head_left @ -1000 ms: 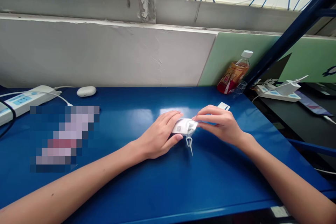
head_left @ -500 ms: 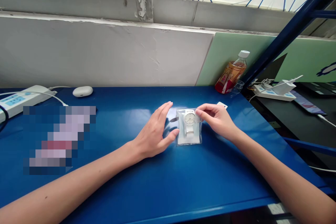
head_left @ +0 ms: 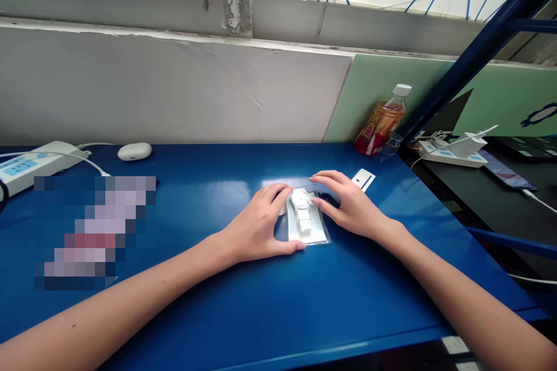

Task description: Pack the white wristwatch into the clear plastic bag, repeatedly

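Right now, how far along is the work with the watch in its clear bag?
Done: the watch sits inside the clear bag, which lies flat on the blue table, face up. In hand: the left hand and right hand press on the bag from either side of the watch. Left: whether the bag's mouth is sealed cannot be told; the white card lies apart, untouched.

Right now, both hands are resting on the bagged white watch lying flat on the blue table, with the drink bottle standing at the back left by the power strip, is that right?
Not quite. In the head view, the drink bottle leans at the back right, against the green panel, not the back left. The rest holds: left hand and right hand rest on the bagged white watch, flat on the blue table.
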`<move>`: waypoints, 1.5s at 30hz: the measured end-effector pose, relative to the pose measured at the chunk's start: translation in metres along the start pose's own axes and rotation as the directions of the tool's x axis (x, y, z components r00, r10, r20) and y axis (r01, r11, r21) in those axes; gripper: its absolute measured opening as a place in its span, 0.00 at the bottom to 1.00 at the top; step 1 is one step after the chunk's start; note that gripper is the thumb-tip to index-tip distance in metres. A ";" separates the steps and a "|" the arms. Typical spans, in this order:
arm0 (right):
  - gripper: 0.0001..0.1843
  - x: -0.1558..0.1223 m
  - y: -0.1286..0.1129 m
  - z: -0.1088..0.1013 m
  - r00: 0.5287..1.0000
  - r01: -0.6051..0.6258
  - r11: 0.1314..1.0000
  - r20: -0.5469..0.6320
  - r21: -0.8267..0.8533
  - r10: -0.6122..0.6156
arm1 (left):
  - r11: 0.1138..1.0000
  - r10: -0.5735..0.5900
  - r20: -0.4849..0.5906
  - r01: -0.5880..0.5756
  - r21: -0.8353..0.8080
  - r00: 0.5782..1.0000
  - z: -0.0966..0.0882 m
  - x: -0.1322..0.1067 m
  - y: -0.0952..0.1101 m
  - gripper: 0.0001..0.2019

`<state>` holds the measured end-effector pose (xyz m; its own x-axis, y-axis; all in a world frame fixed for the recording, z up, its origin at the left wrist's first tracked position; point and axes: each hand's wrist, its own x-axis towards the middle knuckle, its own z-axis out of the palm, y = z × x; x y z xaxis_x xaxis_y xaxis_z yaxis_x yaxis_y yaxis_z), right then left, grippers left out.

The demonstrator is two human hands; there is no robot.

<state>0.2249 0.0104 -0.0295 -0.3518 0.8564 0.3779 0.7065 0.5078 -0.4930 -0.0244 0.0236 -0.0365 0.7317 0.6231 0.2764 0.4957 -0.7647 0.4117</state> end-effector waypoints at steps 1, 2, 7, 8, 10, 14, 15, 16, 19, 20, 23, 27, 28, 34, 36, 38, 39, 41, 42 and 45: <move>0.25 -0.001 0.000 -0.004 0.996 0.067 0.996 0.064 -0.060 -0.064 | 1.000 -0.018 0.007 0.017 0.008 1.000 0.001 0.000 0.000 0.47; 0.31 -0.002 0.000 -0.007 0.985 0.113 0.989 0.140 -0.095 -0.099 | 0.999 -0.028 0.016 0.028 0.019 0.999 0.001 0.000 -0.001 0.47; 0.51 -0.005 0.000 -0.017 0.941 0.118 0.986 0.330 -0.114 -0.074 | 0.997 0.002 0.090 -0.010 0.079 0.996 -0.004 0.002 -0.008 0.47; 0.53 -0.005 0.000 -0.017 0.936 0.109 0.988 0.346 -0.108 -0.065 | 0.996 0.008 0.115 -0.018 0.089 0.993 -0.005 0.002 -0.009 0.47; 0.57 -0.005 0.001 -0.016 0.925 0.094 0.990 0.376 -0.104 -0.049 | 0.995 0.010 0.122 -0.022 0.100 0.993 -0.008 0.003 -0.012 0.47; 0.59 -0.006 0.003 -0.014 0.922 0.077 0.994 0.386 -0.081 -0.040 | 0.996 0.012 0.072 -0.018 0.087 0.997 -0.008 0.004 -0.013 0.46; 0.58 -0.006 0.004 -0.013 0.924 0.078 0.994 0.380 -0.071 -0.046 | 0.997 0.011 0.068 -0.017 0.082 0.998 -0.007 0.003 -0.013 0.45; 0.58 -0.007 0.004 -0.013 0.926 0.080 0.995 0.375 -0.064 -0.050 | 0.997 0.008 0.068 -0.013 0.079 0.998 -0.007 0.003 -0.012 0.45; 0.58 -0.007 0.005 -0.013 0.926 0.079 0.995 0.375 -0.065 -0.049 | 0.996 -0.012 0.090 0.004 0.085 0.996 -0.006 0.002 -0.011 0.47; 0.58 -0.007 0.005 -0.013 0.925 0.077 0.995 0.378 -0.069 -0.045 | 0.996 -0.022 0.098 0.013 0.090 0.995 -0.006 0.002 -0.011 0.47; 0.59 -0.006 0.003 -0.013 0.921 0.070 0.994 0.389 -0.089 -0.030 | 0.995 -0.039 0.112 0.027 0.101 0.993 -0.006 0.001 -0.012 0.48; 0.59 -0.005 0.001 -0.014 0.923 0.066 0.994 0.383 -0.091 -0.027 | 0.996 -0.013 0.086 0.005 0.090 0.996 -0.004 0.000 -0.014 0.47; 0.58 -0.005 0.001 -0.014 0.926 0.066 0.994 0.377 -0.088 -0.028 | 0.996 -0.006 0.079 -0.001 0.086 0.997 -0.004 0.001 -0.014 0.46; 0.57 -0.005 0.002 -0.014 0.927 0.065 0.993 0.374 -0.096 -0.025 | 0.998 0.012 0.054 -0.015 0.053 0.998 -0.004 0.001 -0.014 0.45; 0.56 -0.005 0.001 -0.014 0.927 0.069 0.992 0.375 -0.108 -0.024 | 0.999 0.012 0.055 -0.014 0.050 0.998 -0.004 0.001 -0.014 0.45; 0.56 -0.004 0.000 -0.014 0.923 0.072 0.990 0.384 -0.120 -0.021 | 0.999 0.007 0.060 -0.010 0.053 0.998 -0.005 0.001 -0.013 0.45; 0.56 -0.004 0.000 -0.014 0.921 0.072 0.990 0.390 -0.124 -0.018 | 0.998 0.005 0.064 -0.009 0.056 0.998 -0.005 0.002 -0.013 0.45; 0.57 -0.004 0.000 -0.015 0.917 0.062 0.990 0.399 -0.124 -0.008 | 0.998 0.002 0.072 -0.006 0.064 0.997 -0.006 0.002 -0.012 0.44; 0.57 -0.004 0.000 -0.015 0.916 0.056 0.991 0.400 -0.120 -0.003 | 0.998 -0.001 0.076 -0.004 0.068 0.997 -0.006 0.003 -0.011 0.44; 0.59 -0.004 0.000 -0.015 0.921 0.046 0.993 0.390 -0.106 -0.001 | 0.997 -0.017 0.091 0.010 0.080 0.996 -0.007 0.003 -0.010 0.45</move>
<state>0.2356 0.0056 -0.0195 -0.5639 0.8247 0.0432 0.7509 0.5338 -0.3889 -0.0310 0.0342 -0.0339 0.7628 0.6185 0.1889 0.5387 -0.7693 0.3436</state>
